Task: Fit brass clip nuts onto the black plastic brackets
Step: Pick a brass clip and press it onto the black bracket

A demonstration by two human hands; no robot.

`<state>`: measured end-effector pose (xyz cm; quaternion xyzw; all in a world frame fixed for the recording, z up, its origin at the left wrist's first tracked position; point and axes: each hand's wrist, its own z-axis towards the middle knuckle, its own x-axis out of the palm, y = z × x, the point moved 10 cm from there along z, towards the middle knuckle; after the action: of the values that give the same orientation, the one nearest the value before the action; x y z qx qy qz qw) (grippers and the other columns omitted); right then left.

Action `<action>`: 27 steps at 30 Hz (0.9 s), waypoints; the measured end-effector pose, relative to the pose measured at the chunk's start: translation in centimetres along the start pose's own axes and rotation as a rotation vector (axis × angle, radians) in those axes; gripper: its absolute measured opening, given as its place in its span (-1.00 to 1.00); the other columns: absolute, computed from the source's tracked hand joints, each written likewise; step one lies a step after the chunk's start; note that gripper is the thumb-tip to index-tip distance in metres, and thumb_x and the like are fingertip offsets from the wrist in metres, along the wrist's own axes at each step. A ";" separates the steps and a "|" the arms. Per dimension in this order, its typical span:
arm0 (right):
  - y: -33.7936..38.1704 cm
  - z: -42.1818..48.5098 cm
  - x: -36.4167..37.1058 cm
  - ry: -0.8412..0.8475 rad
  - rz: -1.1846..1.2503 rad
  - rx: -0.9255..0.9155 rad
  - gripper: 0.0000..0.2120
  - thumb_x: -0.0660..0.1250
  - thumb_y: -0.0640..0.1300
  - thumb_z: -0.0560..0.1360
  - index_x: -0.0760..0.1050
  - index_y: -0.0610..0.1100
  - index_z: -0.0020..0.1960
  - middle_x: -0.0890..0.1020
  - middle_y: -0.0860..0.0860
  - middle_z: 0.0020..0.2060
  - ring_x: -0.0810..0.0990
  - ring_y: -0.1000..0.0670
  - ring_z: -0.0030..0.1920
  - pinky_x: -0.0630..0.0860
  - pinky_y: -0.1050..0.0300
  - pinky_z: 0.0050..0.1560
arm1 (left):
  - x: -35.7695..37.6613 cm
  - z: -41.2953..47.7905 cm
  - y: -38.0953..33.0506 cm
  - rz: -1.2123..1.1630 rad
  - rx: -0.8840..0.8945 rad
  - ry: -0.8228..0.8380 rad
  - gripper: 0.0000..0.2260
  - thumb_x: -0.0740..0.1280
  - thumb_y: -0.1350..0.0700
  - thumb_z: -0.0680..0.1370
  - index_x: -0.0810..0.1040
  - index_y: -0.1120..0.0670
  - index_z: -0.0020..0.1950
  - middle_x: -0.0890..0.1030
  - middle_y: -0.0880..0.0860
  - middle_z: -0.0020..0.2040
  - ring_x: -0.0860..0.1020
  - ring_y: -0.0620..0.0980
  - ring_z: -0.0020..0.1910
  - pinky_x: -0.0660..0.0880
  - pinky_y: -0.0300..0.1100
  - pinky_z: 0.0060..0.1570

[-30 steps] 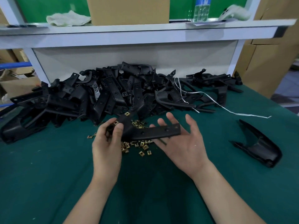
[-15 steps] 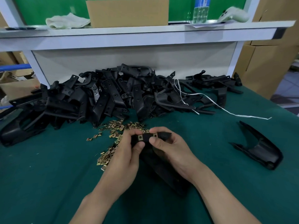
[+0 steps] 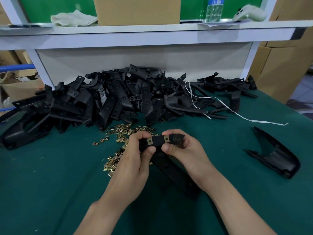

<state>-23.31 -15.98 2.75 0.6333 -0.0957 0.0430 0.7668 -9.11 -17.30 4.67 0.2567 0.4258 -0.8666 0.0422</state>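
Now | bracket: spans both grips | left hand, right hand: pinching ends

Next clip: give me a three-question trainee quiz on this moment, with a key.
1. True or false: the bracket held by the left hand and the right hand shows two fitted clip nuts.
2. Where do the loose clip nuts lie? A) in a metal tray B) on the green table, in front of the bracket pile C) in a plastic bag
3. Fill in: the lone black part lies to the person's ____.
Key: 1 true; 2 B; 3 right.
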 end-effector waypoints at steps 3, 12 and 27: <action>0.4 -0.1 0.3 0.006 -0.008 -0.019 -0.75 0.58 -0.06 0.31 0.69 0.11 -0.02 0.72 0.09 -0.12 0.68 0.12 -0.06 0.56 0.31 -0.03 | -0.1 0.0 -0.1 -0.005 0.007 0.000 -0.82 0.10 -0.14 0.60 0.25 -0.35 0.19 0.52 -0.21 -0.04 0.51 -0.17 -0.14 0.38 -0.44 -0.19; 0.6 -0.1 0.3 0.007 -0.020 -0.039 -0.75 0.59 -0.09 0.31 0.70 0.12 -0.04 0.71 0.11 -0.14 0.68 0.15 -0.07 0.55 0.32 -0.04 | -0.5 0.3 0.1 0.046 0.000 -0.014 -0.64 0.27 0.23 0.63 0.34 -0.25 0.17 0.54 -0.18 -0.07 0.50 -0.13 -0.17 0.37 -0.46 -0.19; 0.1 0.2 0.7 0.066 0.116 -0.005 -0.57 0.69 0.16 0.19 0.69 0.13 0.00 0.71 0.09 -0.08 0.67 0.07 -0.01 0.56 0.18 0.07 | -1.1 -0.4 -0.8 -0.008 0.011 -0.101 -0.71 0.17 -0.21 0.60 0.24 -0.45 0.29 0.56 -0.25 0.17 0.55 -0.16 0.18 0.42 -0.40 0.06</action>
<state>-22.69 -16.17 2.99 0.6229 -0.1070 0.1079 0.7674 -8.27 -16.60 5.56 0.2111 0.4191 -0.8811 0.0589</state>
